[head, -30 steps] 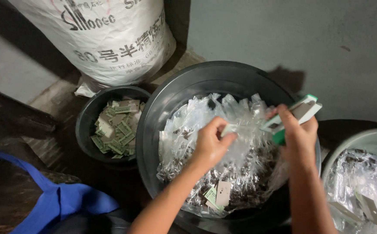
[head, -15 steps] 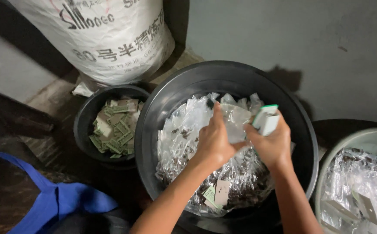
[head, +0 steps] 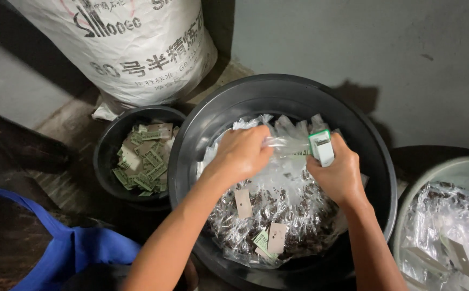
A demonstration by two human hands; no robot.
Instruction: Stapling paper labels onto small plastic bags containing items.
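A: Why do the two hands meet over the large black tub?

B: They share one thing. The left hand has its fingers clenched on one end of a clear plastic bag, and the right hand pinches the other end, so the bag hangs stretched between them just above the tub's heap of clear packets.

A: And the little green-and-white piece?

B: That green-edged tag sticks up out of the right hand's grip, above the thumb. The hand holds the tag and the bag together, likely so neither drops back into the tub.

A: What stands around the tub?

B: To its left, touching or nearly so, a small black bucket filled with loose green and pale tags. Behind that, a big white sack leans at the wall. To the tub's right, a pale basin holds more clear packets.

A: What stays unclear?

B: The fingertips of both hands are buried in crumpled plastic. The dark bits inside the packets are too small to identify. The basin and a blue cloth at lower left are cut off by the frame.
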